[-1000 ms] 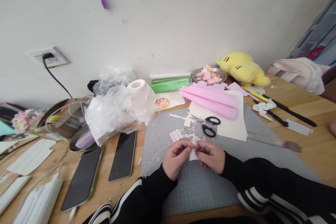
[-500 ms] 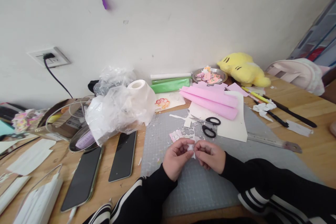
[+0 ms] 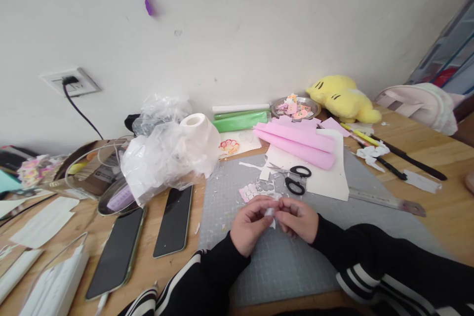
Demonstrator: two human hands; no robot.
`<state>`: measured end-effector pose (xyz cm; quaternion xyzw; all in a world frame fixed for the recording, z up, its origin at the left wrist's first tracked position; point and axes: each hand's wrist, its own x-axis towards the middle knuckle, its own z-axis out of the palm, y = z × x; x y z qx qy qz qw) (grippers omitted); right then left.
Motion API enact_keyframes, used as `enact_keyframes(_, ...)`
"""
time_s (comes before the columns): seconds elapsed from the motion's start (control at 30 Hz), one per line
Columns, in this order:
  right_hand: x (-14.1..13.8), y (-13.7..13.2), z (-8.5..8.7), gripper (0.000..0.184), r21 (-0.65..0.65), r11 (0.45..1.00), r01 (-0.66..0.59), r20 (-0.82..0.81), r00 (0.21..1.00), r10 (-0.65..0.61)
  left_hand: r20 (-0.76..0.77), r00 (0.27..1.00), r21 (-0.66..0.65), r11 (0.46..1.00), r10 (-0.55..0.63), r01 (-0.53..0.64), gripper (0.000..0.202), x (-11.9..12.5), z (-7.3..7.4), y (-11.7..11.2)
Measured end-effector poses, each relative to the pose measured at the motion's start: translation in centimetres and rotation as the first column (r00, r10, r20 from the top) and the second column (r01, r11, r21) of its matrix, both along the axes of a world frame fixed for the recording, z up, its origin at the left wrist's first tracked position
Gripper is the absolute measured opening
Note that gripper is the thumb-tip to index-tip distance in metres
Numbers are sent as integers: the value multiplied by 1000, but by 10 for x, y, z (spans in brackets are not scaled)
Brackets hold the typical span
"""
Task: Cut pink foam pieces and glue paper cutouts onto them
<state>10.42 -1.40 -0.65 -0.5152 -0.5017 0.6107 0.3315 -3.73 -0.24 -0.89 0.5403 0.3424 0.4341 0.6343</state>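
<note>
A small white piece of paper (image 3: 270, 213) is pinched between my two hands, low over the grey cutting mat (image 3: 296, 269). My left hand (image 3: 250, 223) holds it from the left, thumb and fingertips closed. From the right, my right hand (image 3: 296, 218) grips it too, its fingertips meeting those of the left. The fingers hide much of the paper. Just beyond the hands lie a pink patterned paper cutout (image 3: 248, 192), white paper scraps (image 3: 265, 186) and scissors with black handles (image 3: 295, 185).
Pink crepe paper (image 3: 296, 140) lies on a white sheet (image 3: 342, 177), with a metal ruler (image 3: 388, 201) to its right. Two phones (image 3: 173, 222) and a white plastic bag (image 3: 148, 158) are on the left. A yellow plush toy (image 3: 344, 98) and a metal dish of cutouts (image 3: 276, 108) stand by the wall.
My fingers have shifted slightly on the white paper, and the fingertips of both hands are now closer together above it. The other things lie as before.
</note>
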Motion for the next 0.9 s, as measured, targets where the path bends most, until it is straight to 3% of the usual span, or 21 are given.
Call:
enact_keyframes(0.27,1,3,0,18,-40,999,10,-34,999,-11,7,1000,-47,999,18,-17,28,1,-1,-1)
enact_keyframes(0.5,1,3,-1,15,-63,998,5,-28,1000,-6,41,998,-62,997,-46,49,29,2,3,-3)
enact_keyframes(0.9,0,5,2,7,-107,994,10,60,998,-4,28,1000,-24,1000,11,-10,24,2,1,-3)
